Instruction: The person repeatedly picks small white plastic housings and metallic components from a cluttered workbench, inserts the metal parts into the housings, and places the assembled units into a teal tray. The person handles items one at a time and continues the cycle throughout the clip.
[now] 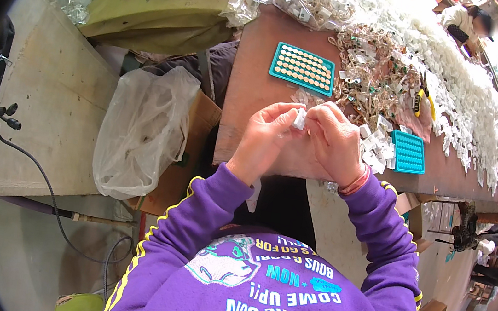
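Observation:
Between the thumb and fingers of my left hand (263, 137) is a small white plastic piece (300, 119), held above the table's near edge. My right hand (338, 144) is right beside it, fingers bent and pinched together; whatever is in them is hidden. Just beyond my hands lies a teal tray (305, 51) set with rows of round, pale, coin-like discs. Close to my right wrist is a small heap of white plastic pieces (377, 149), and next to it a second teal tray (408, 152) with rows of round hollows.
Tangled wired parts (374, 78) and a large mound of white pieces (455, 89) cover the table's far and right side. Yellow-handled pliers (423, 102) lie among them. A clear plastic bag (146, 128) hangs at a cardboard box on the left. Another person (465, 23) is at the far right.

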Demonstrator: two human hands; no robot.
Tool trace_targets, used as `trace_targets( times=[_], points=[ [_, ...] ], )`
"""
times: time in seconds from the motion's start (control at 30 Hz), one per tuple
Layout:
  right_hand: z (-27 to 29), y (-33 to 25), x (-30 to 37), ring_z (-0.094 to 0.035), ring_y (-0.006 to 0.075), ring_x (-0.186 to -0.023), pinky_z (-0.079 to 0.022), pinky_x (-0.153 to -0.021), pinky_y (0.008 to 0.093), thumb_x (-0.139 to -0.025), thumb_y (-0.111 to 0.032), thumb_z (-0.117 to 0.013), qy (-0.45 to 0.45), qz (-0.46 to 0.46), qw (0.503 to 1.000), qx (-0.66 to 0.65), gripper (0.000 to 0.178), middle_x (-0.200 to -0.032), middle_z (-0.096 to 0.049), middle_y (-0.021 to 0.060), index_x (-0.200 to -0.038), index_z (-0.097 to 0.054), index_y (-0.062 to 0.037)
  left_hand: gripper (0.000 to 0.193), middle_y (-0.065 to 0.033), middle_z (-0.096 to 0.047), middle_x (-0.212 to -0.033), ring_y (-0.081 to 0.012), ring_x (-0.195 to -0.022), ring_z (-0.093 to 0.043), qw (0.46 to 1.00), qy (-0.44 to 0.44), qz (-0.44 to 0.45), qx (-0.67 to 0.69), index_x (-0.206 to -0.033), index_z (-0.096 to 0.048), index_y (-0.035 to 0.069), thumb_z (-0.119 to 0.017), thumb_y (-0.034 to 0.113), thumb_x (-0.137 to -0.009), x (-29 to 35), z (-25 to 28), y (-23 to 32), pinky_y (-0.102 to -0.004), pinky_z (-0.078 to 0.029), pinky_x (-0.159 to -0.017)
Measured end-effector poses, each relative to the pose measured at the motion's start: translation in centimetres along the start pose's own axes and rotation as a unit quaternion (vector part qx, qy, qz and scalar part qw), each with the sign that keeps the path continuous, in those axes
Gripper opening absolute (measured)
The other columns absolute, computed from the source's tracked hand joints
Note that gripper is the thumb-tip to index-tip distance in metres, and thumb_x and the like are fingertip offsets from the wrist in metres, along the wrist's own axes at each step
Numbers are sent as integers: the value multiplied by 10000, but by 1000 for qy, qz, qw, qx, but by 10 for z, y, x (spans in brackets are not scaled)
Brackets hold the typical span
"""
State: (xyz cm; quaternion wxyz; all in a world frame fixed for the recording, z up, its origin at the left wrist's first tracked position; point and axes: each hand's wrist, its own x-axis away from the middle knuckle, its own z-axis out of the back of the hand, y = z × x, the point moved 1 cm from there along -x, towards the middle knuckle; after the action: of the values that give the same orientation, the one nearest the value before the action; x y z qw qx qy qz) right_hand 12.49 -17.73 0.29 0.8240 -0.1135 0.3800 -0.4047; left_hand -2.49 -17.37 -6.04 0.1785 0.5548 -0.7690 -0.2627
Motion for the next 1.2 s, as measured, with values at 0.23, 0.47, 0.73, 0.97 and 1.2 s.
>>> trace_targets(
  times=[0.23, 0.47, 0.73, 0.97, 1.2],
  points=[
    [4, -3, -1, -607, 363, -706, -497, -577, 407, -788, -15, -599, -27, 25, 998, 46, 148, -834, -547, 131, -916, -536, -56, 250, -78, -644, -1089, -141, -970, -616, 1000, 14, 0, -20, -1142, -604, -10, -589, 161, -960, 0, -4, 0, -299, -516, -844],
    [1, -3, 2, -618, 365, -714, -510, -603, 407, -843, -54, -592, 22, -7, 1000, 9, 106, -858, -592, 139, -939, -548, -52, 260, -88, -640, -1076, -134, -945, -610, 1000, 4, -6, -2, -1163, -586, -25, -574, 144, -965, 2, -2, -2, -293, -509, -827],
    [7, -10, 2, -634, 339, -692, -506, -544, 397, -798, -111, -634, -16, 29, 997, 68, 179, -836, -558, 109, -936, -521, -88, 227, -69, -651, -1031, -140, -923, -615, 1000, 4, -7, -19, -1130, -606, -27, -577, 119, -959, 2, -9, 1, -291, -501, -832],
    [65, -25, 54, -650, 264, -712, -501, -662, 314, -823, -13, -681, 292, -112, 950, 19, 47, -805, -665, 127, -856, -650, -23, 173, -20, -635, -861, -182, -779, -638, 531, -389, -499, -564, -914, -682, 96, -718, 63, -748, 4, -71, 25, -318, -524, -721],
    [59, -23, 104, -649, 212, -697, -496, -638, 308, -825, -11, -687, 283, -183, 941, -29, 54, -792, -660, 105, -864, -650, -5, 422, -149, -606, -1254, -324, -1198, -543, 375, -60, -394, -837, -1241, -616, 214, -668, 353, -847, -183, -88, 69, -406, -443, -969]
  ],
)
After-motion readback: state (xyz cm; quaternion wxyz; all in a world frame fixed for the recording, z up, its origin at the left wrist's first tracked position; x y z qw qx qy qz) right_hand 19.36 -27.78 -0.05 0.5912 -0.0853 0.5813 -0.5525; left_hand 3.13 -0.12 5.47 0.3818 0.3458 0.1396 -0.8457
